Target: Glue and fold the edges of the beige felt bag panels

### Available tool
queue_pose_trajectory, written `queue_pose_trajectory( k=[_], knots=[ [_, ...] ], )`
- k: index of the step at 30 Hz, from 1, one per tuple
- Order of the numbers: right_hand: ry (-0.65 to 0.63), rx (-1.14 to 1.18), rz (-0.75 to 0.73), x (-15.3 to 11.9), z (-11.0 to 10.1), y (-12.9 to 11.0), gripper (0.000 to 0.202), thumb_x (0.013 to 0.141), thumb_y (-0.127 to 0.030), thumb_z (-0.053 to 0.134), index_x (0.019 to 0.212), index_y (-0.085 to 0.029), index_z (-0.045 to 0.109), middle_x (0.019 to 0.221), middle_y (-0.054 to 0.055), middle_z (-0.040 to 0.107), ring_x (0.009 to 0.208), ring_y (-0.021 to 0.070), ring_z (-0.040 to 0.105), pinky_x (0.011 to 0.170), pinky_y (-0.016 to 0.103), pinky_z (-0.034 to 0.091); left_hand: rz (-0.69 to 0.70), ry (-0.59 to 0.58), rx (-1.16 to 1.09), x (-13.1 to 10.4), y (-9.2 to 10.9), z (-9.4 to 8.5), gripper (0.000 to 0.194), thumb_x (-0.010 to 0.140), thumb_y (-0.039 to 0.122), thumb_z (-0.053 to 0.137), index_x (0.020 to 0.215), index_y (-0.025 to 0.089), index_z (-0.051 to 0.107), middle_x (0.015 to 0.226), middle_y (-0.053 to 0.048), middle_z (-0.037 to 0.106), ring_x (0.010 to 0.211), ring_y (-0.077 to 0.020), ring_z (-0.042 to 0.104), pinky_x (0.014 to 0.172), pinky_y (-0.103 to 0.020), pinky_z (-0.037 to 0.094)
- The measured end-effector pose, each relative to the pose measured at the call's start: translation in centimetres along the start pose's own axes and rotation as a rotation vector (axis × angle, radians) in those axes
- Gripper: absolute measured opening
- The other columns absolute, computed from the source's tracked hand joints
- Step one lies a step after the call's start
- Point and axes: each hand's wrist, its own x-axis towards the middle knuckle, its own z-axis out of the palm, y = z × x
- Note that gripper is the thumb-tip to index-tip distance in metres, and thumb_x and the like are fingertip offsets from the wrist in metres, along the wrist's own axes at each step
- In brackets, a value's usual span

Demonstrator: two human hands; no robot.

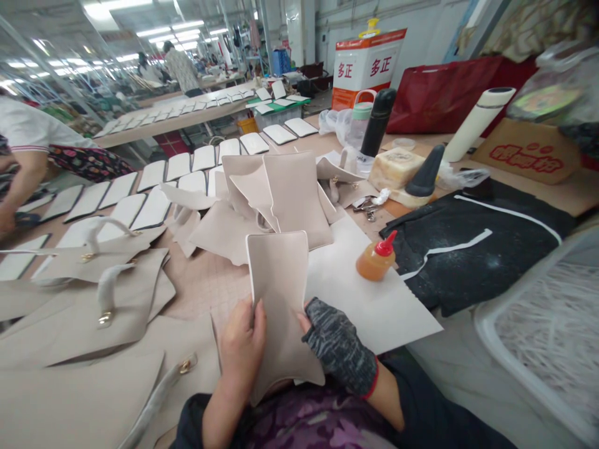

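Observation:
A beige leather bag panel [281, 293] with pale edges stands tilted in front of my body, held at both sides. My bare left hand [243, 340] grips its left edge, thumb on the near face. On the opposite edge, my right hand [339, 343], in a grey fingerless knit glove with a red cuff, is closed with fingertips at the rim. Just beyond lies a heap of similar beige panels [299, 199]. A white sheet [355, 293] lies under the work, and a glue bottle [375, 257] with a red cap stands on it.
Handled bag pieces [107, 312] cover the left of the table. Rows of white-faced flaps [154, 206] lie behind them. At right are a black cloth [486, 243], a bin of white strips [552, 324], a black flask [378, 121] and a white flask [480, 125]. Another person [32, 149] works at left.

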Motion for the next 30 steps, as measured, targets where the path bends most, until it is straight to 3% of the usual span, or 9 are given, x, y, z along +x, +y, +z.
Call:
queue_pose_trajectory(
  k=[4, 9, 14, 16, 19, 22, 24, 26, 30],
  knots=[
    [-0.033, -0.022, 0.045, 0.3, 0.2, 1.1, 0.03, 0.084, -0.041, 0.049, 0.095, -0.017, 0.064, 0.082, 0.013, 0.071, 0.075, 0.0268, 0.068, 0.069, 0.036, 0.056, -0.101, 0.004, -0.093, 0.1, -0.2, -0.4, 0.023, 0.084, 0.037, 0.047, 0.091, 0.022, 0.062, 0.08, -0.003, 0.068, 0.075, -0.0194, 0.063, 0.07, -0.027, 0.047],
    [0.04, 0.004, -0.026, -0.4, 1.2, 1.3, 0.029, 0.087, -0.033, 0.045, 0.1, -0.019, 0.066, 0.096, 0.012, 0.071, 0.088, 0.0268, 0.067, 0.083, 0.039, 0.053, -0.217, 0.01, -0.156, 0.3, -0.6, -0.6, 0.026, 0.083, 0.039, 0.048, 0.095, 0.022, 0.063, 0.086, -0.004, 0.069, 0.08, -0.0214, 0.064, 0.077, -0.031, 0.048],
    [-0.007, 0.148, 0.118, -0.6, 1.2, 1.8, 0.034, 0.081, -0.043, 0.05, 0.099, -0.019, 0.067, 0.095, 0.013, 0.071, 0.088, 0.0309, 0.067, 0.081, 0.045, 0.054, -0.339, 0.067, -0.292, 0.1, -0.6, -1.2, 0.026, 0.08, 0.041, 0.053, 0.092, 0.021, 0.064, 0.089, -0.006, 0.07, 0.086, -0.0237, 0.064, 0.082, -0.035, 0.049],
    [-0.006, 0.216, 0.183, 0.0, 0.7, 2.5, 0.035, 0.078, -0.047, 0.05, 0.09, -0.021, 0.069, 0.091, 0.013, 0.071, 0.088, 0.0323, 0.066, 0.083, 0.046, 0.053, -0.394, 0.004, -0.487, -0.6, -0.6, -1.3, 0.032, 0.08, 0.042, 0.055, 0.101, 0.02, 0.062, 0.099, -0.007, 0.069, 0.096, -0.0247, 0.063, 0.086, -0.036, 0.049],
    [-0.1, 0.448, 0.234, 1.8, 0.0, 3.2, 0.031, 0.072, -0.05, 0.056, 0.083, -0.025, 0.07, 0.091, 0.008, 0.072, 0.09, 0.0306, 0.066, 0.083, 0.04, 0.055, -0.443, -0.212, -0.792, -2.2, -0.9, -1.3, 0.048, 0.077, 0.042, 0.061, 0.119, 0.02, 0.053, 0.119, -0.01, 0.063, 0.11, -0.0254, 0.058, 0.093, -0.036, 0.048],
    [-0.176, 0.678, 0.28, 3.5, -0.2, 3.0, 0.036, 0.069, -0.055, 0.058, 0.084, -0.024, 0.069, 0.083, 0.008, 0.071, 0.078, 0.0287, 0.067, 0.07, 0.037, 0.058, -0.426, -0.28, -0.849, -2.8, -1.3, -2.2, 0.05, 0.075, 0.039, 0.063, 0.12, 0.019, 0.055, 0.125, -0.011, 0.059, 0.118, -0.0268, 0.053, 0.1, -0.037, 0.043],
    [-0.251, 0.768, 0.376, 4.1, -0.1, 2.7, 0.048, 0.071, -0.06, 0.054, 0.098, -0.022, 0.064, 0.07, 0.006, 0.068, 0.054, 0.024, 0.064, 0.047, 0.034, 0.055, -0.394, -0.197, -0.85, -1.8, -1.5, -3.3, 0.047, 0.077, 0.037, 0.061, 0.12, 0.019, 0.055, 0.126, -0.011, 0.058, 0.119, -0.0273, 0.051, 0.103, -0.039, 0.039],
    [-0.321, 0.801, 0.498, 4.3, 0.2, 2.8, 0.062, 0.071, -0.064, 0.052, 0.116, -0.021, 0.053, 0.062, 0.003, 0.063, 0.039, 0.0199, 0.056, 0.029, 0.028, 0.043, -0.341, -0.069, -0.887, 0.6, -1.6, -4.4, 0.045, 0.079, 0.034, 0.06, 0.12, 0.017, 0.053, 0.127, -0.011, 0.057, 0.119, -0.0271, 0.051, 0.104, -0.04, 0.037],
    [-0.37, 0.79, 0.623, 3.9, 1.1, 3.6, 0.067, 0.063, -0.066, 0.057, 0.114, -0.023, 0.049, 0.063, 0.004, 0.061, 0.04, 0.021, 0.056, 0.026, 0.027, 0.036, -0.189, 0.269, -0.971, 8.3, -2.2, -5.2, 0.045, 0.082, 0.032, 0.055, 0.124, 0.017, 0.047, 0.127, -0.013, 0.056, 0.115, -0.0257, 0.053, 0.098, -0.038, 0.042]
  ],
)
